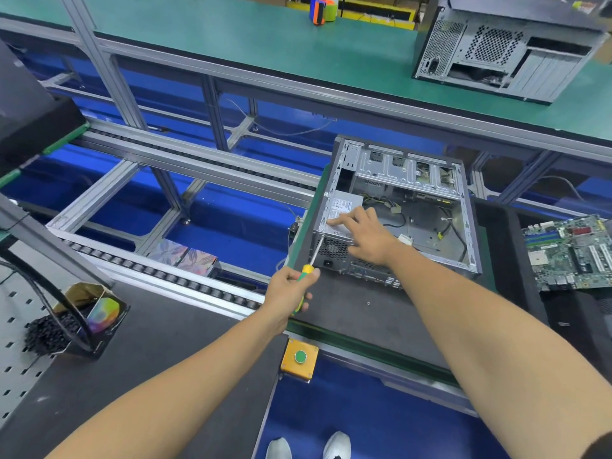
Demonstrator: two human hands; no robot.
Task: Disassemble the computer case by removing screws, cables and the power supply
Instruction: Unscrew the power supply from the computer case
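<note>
L hand (289, 286) grips screwdriver (306, 276) — tip at case (467, 226) rear; R hand (362, 236) flat on PSU (337, 210).

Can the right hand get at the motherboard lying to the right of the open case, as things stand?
Probably yes. The right hand rests with straight fingers on the power supply inside the case and holds nothing. The motherboard lies uncovered on the mat beside the case, with nothing between them but the case wall.

An electronics factory line: roller conveyor (185, 273) on aluminium framing, green-matted bench (231, 38), bare motherboard (569, 253) lying nearby.
</note>
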